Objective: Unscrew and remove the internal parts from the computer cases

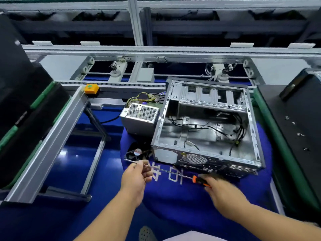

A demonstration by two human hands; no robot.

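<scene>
The open grey steel computer case (206, 126) lies on its side on a round blue printed mat (173, 197) at about two o'clock from the hands, its bay nearly bare apart from loose black cables (238, 133). Just beside it at ten o'clock sit a silver perforated power supply box (139, 118) with yellow and black leads, and a small black cooling fan (137, 152), both already outside the shell.

The left hand (137, 176) pinches the thin metal shaft of a long orange-and-black-handled screwdriver (166, 170) near its tip, fingers curled round it. The right hand (224, 192) is motion-blurred at the handle; its grip appears closed on it, though the fingers are not sharp enough to be sure.

Judged from this, the risks are the tip slipping out of a screw head and gouging the case, a freed screw dropping among the cables, or a cable snagging on the sharp sheet-metal edges while parts are lifted out.
</scene>
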